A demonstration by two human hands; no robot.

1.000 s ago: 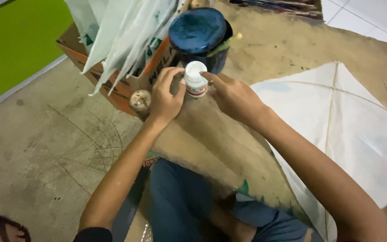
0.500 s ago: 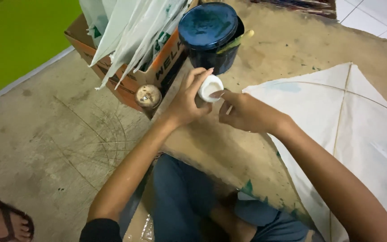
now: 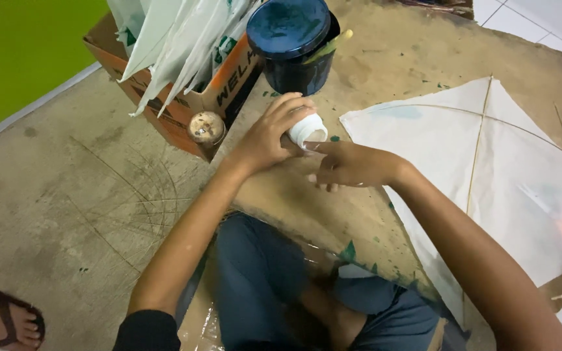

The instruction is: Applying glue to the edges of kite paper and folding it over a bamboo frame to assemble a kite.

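My left hand (image 3: 269, 133) grips a small white glue bottle (image 3: 307, 130), tipped on its side with its open mouth toward my right hand. My right hand (image 3: 348, 166) is held flat just in front of the bottle, one fingertip at its mouth, holding nothing. Both hands hover over a worn brown board (image 3: 398, 52). A white paper kite (image 3: 508, 175) with thin stick spars lies on the board just right of my right hand.
A dark blue round tub (image 3: 292, 44) with a stick in it stands behind my hands. To the left an orange cardboard box (image 3: 164, 107) holds folded white kites, with a small round spool (image 3: 206, 127) beside it. A sandalled foot (image 3: 4, 322) shows bottom left.
The white bottle has gone from upright to tipped sideways in my left hand. My right hand let go of its top and now holds a finger at its mouth.
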